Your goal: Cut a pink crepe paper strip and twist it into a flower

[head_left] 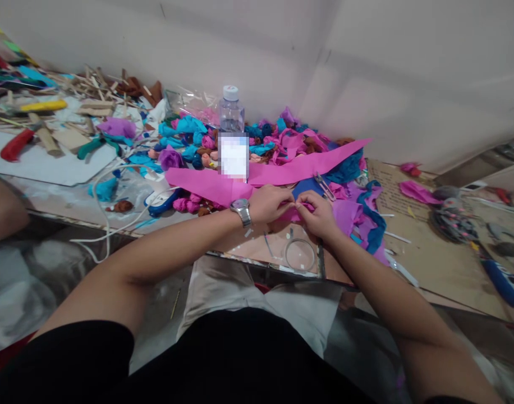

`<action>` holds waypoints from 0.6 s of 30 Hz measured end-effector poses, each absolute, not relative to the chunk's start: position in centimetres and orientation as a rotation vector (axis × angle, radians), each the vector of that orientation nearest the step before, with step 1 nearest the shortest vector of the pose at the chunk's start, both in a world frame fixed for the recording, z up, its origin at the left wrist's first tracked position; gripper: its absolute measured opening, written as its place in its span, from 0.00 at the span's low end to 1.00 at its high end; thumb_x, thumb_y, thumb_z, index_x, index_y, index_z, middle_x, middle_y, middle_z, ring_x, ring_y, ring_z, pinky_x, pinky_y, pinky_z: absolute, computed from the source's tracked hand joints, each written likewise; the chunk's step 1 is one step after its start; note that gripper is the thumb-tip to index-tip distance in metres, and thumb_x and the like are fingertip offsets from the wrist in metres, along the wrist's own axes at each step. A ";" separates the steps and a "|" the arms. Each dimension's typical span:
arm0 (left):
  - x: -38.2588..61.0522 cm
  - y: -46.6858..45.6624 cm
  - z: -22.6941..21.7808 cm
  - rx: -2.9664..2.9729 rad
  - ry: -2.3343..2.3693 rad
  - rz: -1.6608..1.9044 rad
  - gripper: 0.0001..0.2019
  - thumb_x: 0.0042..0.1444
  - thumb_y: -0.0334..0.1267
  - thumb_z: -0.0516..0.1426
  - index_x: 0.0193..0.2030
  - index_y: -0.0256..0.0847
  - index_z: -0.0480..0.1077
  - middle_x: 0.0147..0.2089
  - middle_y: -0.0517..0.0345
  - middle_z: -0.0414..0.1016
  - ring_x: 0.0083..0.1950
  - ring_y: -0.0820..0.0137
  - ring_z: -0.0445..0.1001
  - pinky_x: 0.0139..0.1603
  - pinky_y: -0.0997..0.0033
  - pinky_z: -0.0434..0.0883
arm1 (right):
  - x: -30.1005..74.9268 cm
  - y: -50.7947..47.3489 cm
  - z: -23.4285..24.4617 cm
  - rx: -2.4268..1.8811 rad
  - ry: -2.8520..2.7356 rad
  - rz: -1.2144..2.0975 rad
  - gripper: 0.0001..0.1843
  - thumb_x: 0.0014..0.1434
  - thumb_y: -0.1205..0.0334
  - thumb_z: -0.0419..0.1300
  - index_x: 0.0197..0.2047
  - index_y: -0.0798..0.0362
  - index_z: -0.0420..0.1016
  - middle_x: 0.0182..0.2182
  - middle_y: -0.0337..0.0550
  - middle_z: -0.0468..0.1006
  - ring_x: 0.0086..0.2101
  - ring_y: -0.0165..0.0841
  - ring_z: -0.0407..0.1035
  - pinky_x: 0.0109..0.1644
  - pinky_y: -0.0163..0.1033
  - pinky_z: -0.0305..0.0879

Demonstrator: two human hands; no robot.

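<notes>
Grey ring-shaped roll (286, 255) is set in bare space by the near table edge (261, 264). Beyond, left hand (271, 204) and right hand (318, 215) are met at pressed-together fingertips; what is pinched cannot be told. Farther, a long bright-pink paper strip (303, 168) is spread.

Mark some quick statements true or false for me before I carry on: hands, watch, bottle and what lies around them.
1. The watch is on the right wrist. False: it is on the left wrist.
2. The left hand and right hand are close together. True.
3. The bottle has a red cap. False: the bottle has a white cap.
4. Purple material lies beside the right hand. True.
5. The red-handled tool lies right of both hands. False: it lies far left.
</notes>
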State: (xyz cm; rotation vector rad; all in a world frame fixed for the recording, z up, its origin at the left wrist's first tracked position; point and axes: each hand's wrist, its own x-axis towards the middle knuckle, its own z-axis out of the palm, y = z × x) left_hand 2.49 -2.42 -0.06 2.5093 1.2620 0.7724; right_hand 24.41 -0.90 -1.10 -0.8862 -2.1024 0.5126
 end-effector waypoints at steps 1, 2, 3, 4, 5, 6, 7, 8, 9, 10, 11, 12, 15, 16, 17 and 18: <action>2.4 -2.4 0.0 2.511 1.268 0.773 0.15 0.72 0.47 0.55 0.47 0.43 0.81 0.45 0.53 0.86 0.44 0.62 0.81 0.46 0.65 0.68 | 24.4 -0.9 -1.1 -0.883 -2.103 0.505 0.06 0.66 0.60 0.62 0.35 0.49 0.74 0.36 0.43 0.80 0.38 0.38 0.73 0.46 0.44 0.70; 2.4 -2.4 0.0 2.511 1.276 0.775 0.15 0.72 0.47 0.56 0.48 0.43 0.81 0.45 0.53 0.86 0.45 0.62 0.81 0.47 0.64 0.69 | 24.5 -0.8 -1.2 -0.882 -2.102 0.500 0.06 0.65 0.61 0.62 0.35 0.48 0.74 0.36 0.43 0.80 0.39 0.38 0.73 0.47 0.45 0.70; 2.3 -2.4 0.0 2.508 1.285 0.779 0.15 0.72 0.47 0.56 0.48 0.43 0.81 0.45 0.52 0.86 0.45 0.62 0.81 0.47 0.64 0.69 | 24.5 -0.8 -1.2 -0.884 -2.101 0.496 0.06 0.66 0.61 0.62 0.35 0.48 0.73 0.36 0.43 0.80 0.39 0.38 0.73 0.47 0.45 0.70; 2.3 -2.4 0.0 2.504 1.293 0.784 0.15 0.72 0.47 0.56 0.48 0.43 0.81 0.46 0.52 0.86 0.45 0.61 0.81 0.47 0.64 0.69 | 24.6 -0.7 -1.2 -0.886 -2.099 0.494 0.06 0.66 0.61 0.62 0.34 0.48 0.73 0.36 0.43 0.80 0.39 0.38 0.73 0.46 0.45 0.70; 2.3 -2.4 0.1 2.501 1.297 0.791 0.15 0.72 0.47 0.56 0.48 0.43 0.81 0.46 0.52 0.86 0.46 0.61 0.81 0.47 0.64 0.69 | 24.6 -0.7 -1.3 -0.889 -2.096 0.489 0.07 0.66 0.60 0.62 0.34 0.48 0.73 0.36 0.43 0.80 0.38 0.38 0.73 0.46 0.45 0.70; 2.3 -2.4 0.1 2.499 1.300 0.798 0.15 0.72 0.47 0.55 0.48 0.44 0.81 0.46 0.53 0.86 0.46 0.61 0.81 0.47 0.63 0.69 | 24.6 -0.6 -1.3 -0.889 -2.097 0.484 0.07 0.66 0.59 0.62 0.35 0.48 0.74 0.36 0.43 0.80 0.39 0.38 0.74 0.46 0.45 0.70; 2.2 -2.4 0.1 2.498 1.300 0.804 0.15 0.72 0.47 0.55 0.48 0.44 0.81 0.46 0.53 0.86 0.46 0.61 0.81 0.47 0.63 0.69 | 24.6 -0.6 -1.3 -0.887 -2.098 0.477 0.07 0.67 0.59 0.62 0.35 0.48 0.74 0.36 0.43 0.80 0.39 0.38 0.74 0.46 0.46 0.71; 2.2 -2.4 0.1 2.496 1.301 0.810 0.15 0.71 0.47 0.56 0.48 0.44 0.81 0.46 0.53 0.86 0.46 0.61 0.81 0.47 0.63 0.69 | 24.7 -0.6 -1.3 -0.882 -2.103 0.471 0.07 0.67 0.58 0.62 0.36 0.48 0.75 0.36 0.44 0.80 0.39 0.39 0.74 0.47 0.46 0.71; 2.2 -2.4 0.1 2.495 1.302 0.815 0.14 0.71 0.47 0.56 0.48 0.44 0.81 0.46 0.53 0.86 0.46 0.61 0.81 0.48 0.63 0.70 | 24.7 -0.6 -1.3 -0.875 -2.109 0.465 0.06 0.67 0.58 0.63 0.37 0.48 0.76 0.37 0.44 0.80 0.40 0.39 0.75 0.47 0.47 0.72; 2.2 -2.5 0.1 2.493 1.302 0.819 0.14 0.71 0.47 0.56 0.48 0.44 0.81 0.45 0.53 0.86 0.46 0.61 0.81 0.48 0.63 0.70 | 24.7 -0.7 -1.2 -0.869 -2.114 0.460 0.06 0.67 0.58 0.63 0.37 0.48 0.77 0.38 0.45 0.81 0.40 0.39 0.75 0.48 0.47 0.72; 2.2 -2.5 0.1 2.490 1.303 0.823 0.14 0.71 0.47 0.56 0.48 0.44 0.81 0.45 0.53 0.86 0.46 0.61 0.81 0.48 0.63 0.70 | 24.7 -0.7 -1.2 -0.861 -2.120 0.456 0.06 0.68 0.57 0.63 0.38 0.48 0.78 0.39 0.45 0.81 0.41 0.39 0.75 0.48 0.47 0.73; 2.2 -2.5 0.1 2.488 1.302 0.826 0.14 0.71 0.47 0.56 0.48 0.43 0.81 0.45 0.52 0.85 0.46 0.61 0.81 0.48 0.63 0.70 | 24.7 -0.7 -1.1 -0.856 -2.123 0.451 0.07 0.68 0.57 0.63 0.38 0.48 0.78 0.39 0.46 0.81 0.41 0.40 0.76 0.49 0.47 0.73; 2.2 -2.5 0.1 2.482 1.289 0.834 0.15 0.71 0.47 0.56 0.47 0.43 0.81 0.45 0.51 0.85 0.46 0.61 0.81 0.49 0.63 0.70 | 24.6 -0.8 -0.9 -0.854 -2.117 0.428 0.08 0.68 0.55 0.64 0.37 0.47 0.79 0.39 0.46 0.81 0.42 0.40 0.76 0.49 0.48 0.74; 2.2 -2.6 0.1 2.479 1.285 0.836 0.15 0.71 0.47 0.56 0.47 0.43 0.81 0.45 0.51 0.85 0.46 0.61 0.81 0.49 0.63 0.70 | 24.5 -0.8 -0.8 -0.855 -2.112 0.420 0.08 0.68 0.55 0.64 0.37 0.47 0.79 0.39 0.46 0.81 0.41 0.40 0.76 0.49 0.48 0.74; 2.2 -2.6 0.1 2.479 1.279 0.835 0.15 0.71 0.48 0.56 0.47 0.43 0.81 0.45 0.51 0.85 0.46 0.61 0.81 0.49 0.62 0.70 | 24.5 -0.9 -0.8 -0.856 -2.109 0.415 0.08 0.68 0.55 0.64 0.37 0.47 0.79 0.39 0.46 0.81 0.41 0.40 0.76 0.49 0.48 0.74; 2.2 -2.6 0.2 2.479 1.274 0.833 0.15 0.71 0.48 0.56 0.47 0.43 0.81 0.45 0.51 0.85 0.46 0.61 0.81 0.49 0.62 0.70 | 24.5 -0.9 -0.7 -0.858 -2.109 0.414 0.08 0.68 0.55 0.64 0.37 0.47 0.79 0.38 0.46 0.81 0.41 0.40 0.76 0.49 0.48 0.74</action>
